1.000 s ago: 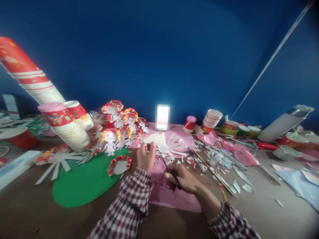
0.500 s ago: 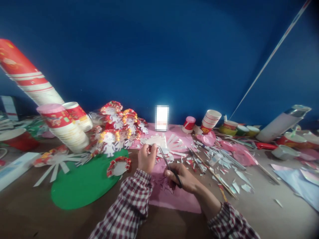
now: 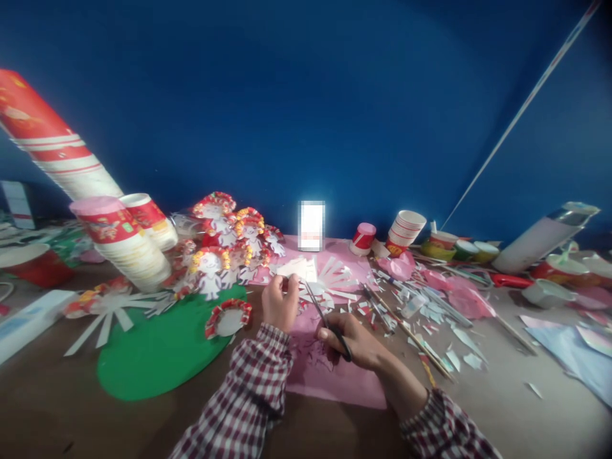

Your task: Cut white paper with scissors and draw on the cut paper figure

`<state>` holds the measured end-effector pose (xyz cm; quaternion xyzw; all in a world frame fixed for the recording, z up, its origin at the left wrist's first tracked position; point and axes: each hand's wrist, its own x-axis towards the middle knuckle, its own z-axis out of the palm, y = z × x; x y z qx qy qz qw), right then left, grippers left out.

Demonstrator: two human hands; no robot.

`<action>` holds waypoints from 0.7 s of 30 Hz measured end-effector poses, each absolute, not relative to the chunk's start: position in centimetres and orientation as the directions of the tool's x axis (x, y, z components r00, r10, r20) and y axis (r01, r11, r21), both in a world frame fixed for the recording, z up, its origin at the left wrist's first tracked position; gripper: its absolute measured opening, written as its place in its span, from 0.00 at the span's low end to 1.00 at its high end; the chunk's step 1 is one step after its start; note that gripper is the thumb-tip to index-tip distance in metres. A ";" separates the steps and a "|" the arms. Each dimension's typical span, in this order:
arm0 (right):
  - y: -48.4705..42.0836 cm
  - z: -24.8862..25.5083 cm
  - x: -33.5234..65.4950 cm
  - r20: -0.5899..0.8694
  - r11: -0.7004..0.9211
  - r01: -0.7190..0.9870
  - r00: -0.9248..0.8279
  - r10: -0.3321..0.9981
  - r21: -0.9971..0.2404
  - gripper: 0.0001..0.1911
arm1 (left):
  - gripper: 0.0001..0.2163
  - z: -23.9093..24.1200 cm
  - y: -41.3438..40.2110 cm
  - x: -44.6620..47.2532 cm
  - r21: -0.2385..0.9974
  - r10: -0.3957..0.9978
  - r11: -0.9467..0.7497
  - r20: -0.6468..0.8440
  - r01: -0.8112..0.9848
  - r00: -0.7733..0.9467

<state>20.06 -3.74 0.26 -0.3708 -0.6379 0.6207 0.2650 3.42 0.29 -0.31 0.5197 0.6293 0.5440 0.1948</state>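
My left hand (image 3: 280, 302) is closed in a pinch on a small white paper piece (image 3: 297, 270) held just above the table. My right hand (image 3: 351, 341) grips black-handled scissors (image 3: 324, 313), whose blades point up and left toward that paper piece. Both hands work over a pink paper sheet (image 3: 335, 376) lying on the brown table. Checked red-and-white sleeves cover both forearms.
A green paper disc (image 3: 157, 357) lies to the left with paper dolls (image 3: 220, 248) behind it. Stacked paper cups (image 3: 129, 239) lean at far left. More cups (image 3: 406, 228), paper scraps (image 3: 430, 312), thin sticks (image 3: 411, 331) and bowls spread to the right. A blue wall stands behind.
The scissors and my right hand shifted very slightly; the left hand keeps its pinch on the paper. Otherwise nothing has visibly moved.
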 end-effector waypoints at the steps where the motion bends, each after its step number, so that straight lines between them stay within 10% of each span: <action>1: -3.7 0.3 20.1 -0.116 -0.041 0.141 -0.581 0.805 -0.989 0.21 | 0.14 -0.3 0.3 3.4 0.886 0.865 -0.125 0.318 0.446 -0.389; 21: -3.7 0.2 20.2 -0.125 -0.038 0.161 -0.575 0.808 -0.986 0.22 | 0.13 0.0 -0.1 3.8 0.885 0.899 -0.140 0.302 0.444 -0.319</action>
